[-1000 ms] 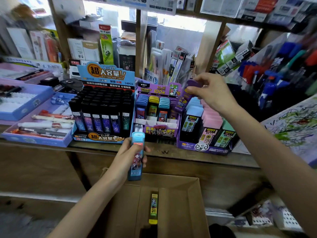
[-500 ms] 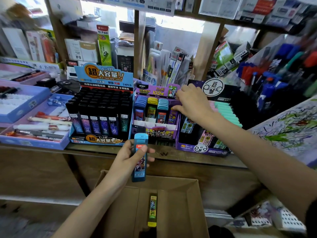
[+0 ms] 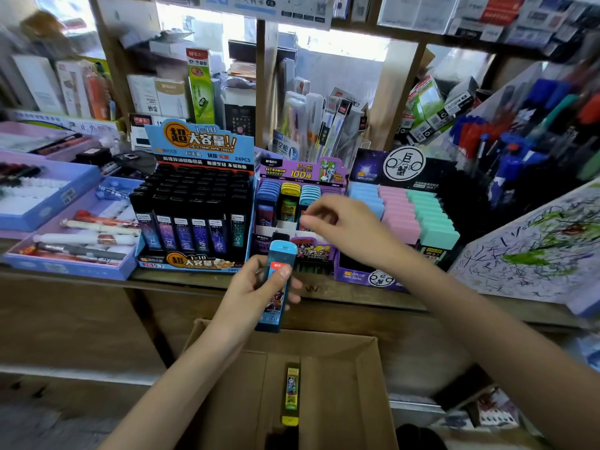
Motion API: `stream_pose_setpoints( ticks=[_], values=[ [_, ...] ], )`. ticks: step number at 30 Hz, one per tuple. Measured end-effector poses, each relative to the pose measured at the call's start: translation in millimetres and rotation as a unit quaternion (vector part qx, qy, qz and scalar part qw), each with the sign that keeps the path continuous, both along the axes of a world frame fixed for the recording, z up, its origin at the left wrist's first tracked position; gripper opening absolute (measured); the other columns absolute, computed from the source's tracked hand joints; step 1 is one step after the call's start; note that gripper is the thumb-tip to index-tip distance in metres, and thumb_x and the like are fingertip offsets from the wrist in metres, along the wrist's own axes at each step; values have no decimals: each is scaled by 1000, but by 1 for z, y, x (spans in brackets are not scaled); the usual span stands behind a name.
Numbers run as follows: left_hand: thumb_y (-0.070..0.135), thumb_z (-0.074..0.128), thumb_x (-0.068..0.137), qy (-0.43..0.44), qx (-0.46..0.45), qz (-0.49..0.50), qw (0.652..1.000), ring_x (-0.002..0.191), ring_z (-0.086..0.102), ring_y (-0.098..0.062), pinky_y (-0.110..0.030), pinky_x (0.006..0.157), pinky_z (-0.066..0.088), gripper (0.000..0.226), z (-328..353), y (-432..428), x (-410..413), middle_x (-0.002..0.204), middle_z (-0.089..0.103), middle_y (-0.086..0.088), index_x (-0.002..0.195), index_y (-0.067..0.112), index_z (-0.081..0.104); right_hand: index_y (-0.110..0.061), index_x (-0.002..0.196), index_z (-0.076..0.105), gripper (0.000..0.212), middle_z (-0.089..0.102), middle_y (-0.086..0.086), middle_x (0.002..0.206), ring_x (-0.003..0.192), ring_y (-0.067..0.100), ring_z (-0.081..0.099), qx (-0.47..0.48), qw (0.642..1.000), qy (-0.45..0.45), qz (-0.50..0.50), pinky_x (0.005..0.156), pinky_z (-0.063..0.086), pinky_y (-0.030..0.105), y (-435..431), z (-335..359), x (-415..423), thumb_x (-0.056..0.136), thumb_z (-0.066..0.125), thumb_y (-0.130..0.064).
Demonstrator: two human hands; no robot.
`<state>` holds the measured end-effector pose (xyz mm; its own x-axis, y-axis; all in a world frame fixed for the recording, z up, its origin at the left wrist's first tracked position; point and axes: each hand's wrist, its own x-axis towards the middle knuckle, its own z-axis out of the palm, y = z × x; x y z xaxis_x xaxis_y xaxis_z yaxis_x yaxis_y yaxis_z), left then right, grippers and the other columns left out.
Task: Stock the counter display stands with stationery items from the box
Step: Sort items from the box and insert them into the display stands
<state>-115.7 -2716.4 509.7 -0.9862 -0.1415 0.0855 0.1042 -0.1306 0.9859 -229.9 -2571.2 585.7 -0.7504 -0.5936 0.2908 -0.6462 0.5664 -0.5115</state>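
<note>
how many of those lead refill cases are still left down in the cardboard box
1. A yellow lead case lies flat on the bottom of the cardboard box; the near end of the box is out of view, so more may be hidden.

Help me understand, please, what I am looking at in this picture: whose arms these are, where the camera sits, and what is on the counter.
There is no machine here. A person wears a wide-angle camera on the head, looking forward and down, so the two bare arms reaching in from below are that person's own.

The left hand holds a slim blue lead case upright in front of the wooden counter. The right hand reaches over the small purple display stand, fingers curled; whether it grips anything I cannot tell.

On the counter, left of that stand, is a blue stand of black cases; right of it is a dark stand with blue, pink and green cases. Trays of pens lie further left.

Below the counter is an open cardboard box with one yellow case in it.
</note>
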Motion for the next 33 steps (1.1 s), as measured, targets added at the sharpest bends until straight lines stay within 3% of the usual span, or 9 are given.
stream_pose_setpoints(
  ticks=[2, 4, 9, 15, 18, 22, 26, 33],
  values=[
    [33, 56, 78, 0, -1, -4, 1000, 68, 69, -13, -21, 60, 55, 32, 1, 2, -2, 78, 73, 0, 101, 13, 53, -23, 91, 66, 20, 65, -10, 82, 75, 1, 60, -41, 990, -135, 27, 67, 48, 23, -3, -6, 17, 87, 60, -42],
    [33, 57, 77, -1, -4, -7, 1000, 67, 69, -13, -21, 58, 55, 33, 1, 5, -4, 78, 73, -1, 101, 11, 53, -22, 89, 66, 13, 67, -8, 77, 70, 3, 63, -79, 976, -200, 36, 64, 52, 22, -5, -12, 25, 87, 63, -34],
    [37, 57, 76, -13, -2, -1, 1000, 66, 69, -13, -21, 53, 53, 37, -5, 5, -5, 80, 73, 1, 105, 14, 53, -12, 88, 68, 8, 68, -1, 72, 59, 5, 65, -125, 962, -244, 6, 54, 53, 19, -3, -17, 22, 90, 61, -17],
    [29, 46, 93, -23, -10, 35, 999, 64, 67, -12, -20, 50, 49, 18, -14, -8, -3, 79, 72, 0, 96, 13, 52, -24, 83, 63, 13, 66, -6, 79, 65, 4, 62, -227, 968, -37, -106, 57, 49, 18, 16, 30, -23, 90, 60, -14],
    [21, 41, 98, -27, -12, 51, 998, 63, 66, -11, -21, 50, 49, 15, -14, -13, -1, 77, 72, 0, 97, 12, 52, -13, 90, 65, 4, 65, 1, 85, 78, 16, 62, -193, 974, 35, -113, 70, 50, 26, 12, 35, -40, 89, 61, -14],
    [19, 41, 98, -29, -7, 53, 998, 61, 65, -10, -20, 50, 49, 15, -13, -15, 5, 75, 71, 0, 98, 9, 52, -5, 96, 67, 16, 68, 5, 87, 77, 15, 60, -90, 986, 123, -74, 76, 48, 27, 3, 21, -43, 90, 62, -19],
    [18, 41, 98, -38, 5, 58, 998, 60, 64, -11, -21, 50, 49, 15, -14, -16, 6, 74, 71, -1, 98, 9, 53, -4, 97, 66, 18, 69, 10, 92, 83, 21, 62, -43, 985, 164, -44, 78, 48, 34, 0, 10, -44, 91, 60, -20],
    [19, 42, 98, -40, 3, 48, 998, 61, 65, -10, -20, 51, 51, 15, -13, -15, 5, 75, 72, -1, 98, 8, 52, -3, 98, 66, 19, 69, 9, 93, 84, 21, 61, -55, 981, 185, -35, 75, 43, 24, -8, 10, -47, 92, 59, -20]
  ],
)
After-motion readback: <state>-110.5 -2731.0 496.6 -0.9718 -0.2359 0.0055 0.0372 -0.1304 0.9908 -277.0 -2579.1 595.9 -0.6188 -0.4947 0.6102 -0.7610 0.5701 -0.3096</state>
